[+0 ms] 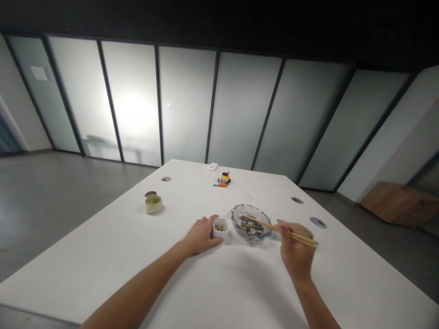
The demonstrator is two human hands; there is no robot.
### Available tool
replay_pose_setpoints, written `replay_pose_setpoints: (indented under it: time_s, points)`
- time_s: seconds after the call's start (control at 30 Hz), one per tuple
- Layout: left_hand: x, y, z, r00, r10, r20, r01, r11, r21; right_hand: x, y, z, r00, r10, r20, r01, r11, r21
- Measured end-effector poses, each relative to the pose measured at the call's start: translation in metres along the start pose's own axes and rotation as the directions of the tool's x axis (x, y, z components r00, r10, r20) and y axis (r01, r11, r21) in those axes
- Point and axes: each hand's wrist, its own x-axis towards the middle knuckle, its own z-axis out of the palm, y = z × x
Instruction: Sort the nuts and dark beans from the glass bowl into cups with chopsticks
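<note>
My left hand [202, 235] is closed round the left side of a small white square-sided cup [221, 234], thumb at the front and fingers behind. A few brownish nut-like pieces [220, 228] lie inside the cup. Just right of it stands a clear, wavy-rimmed glass bowl [266, 232], holding a mix of dark and pale seed-like pieces [253, 227]. My right hand [297, 251] grips a pair of light wooden chopsticks [270, 226], their tips over the bowl's contents. Whether the tips pinch a piece is too small to tell.
A pale green-yellow bowl [153, 208] stands on the left of the white table [144, 246]. Farther back are a yellow toy vehicle [225, 177], an orange carrot-shaped piece [222, 185] and a white box-like object [213, 167]. Something pale behind my right hand is partly hidden.
</note>
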Motion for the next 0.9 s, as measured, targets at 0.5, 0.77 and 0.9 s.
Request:
replay_pose_setpoints:
  time_s: [0.5, 0.77, 0.9]
  points:
    - [0.000, -0.002, 0.000, 1.000, 0.015, 0.000, -0.015, 1.000, -0.014, 0.005, 0.031, -0.004, 0.954, -0.084, 0.287, 0.092, 0.996, -0.014]
    - [0.000, -0.002, 0.000, 1.000, 0.011, 0.000, -0.011, 1.000, -0.016, 0.006, 0.031, -0.003, 0.935, -0.113, 0.337, 0.103, 0.993, 0.048]
    - [0.000, 0.000, -0.001, 1.000, 0.006, 0.005, -0.006, 1.000, -0.009, 0.005, 0.032, -0.004, 0.940, -0.122, 0.319, 0.114, 0.992, 0.045]
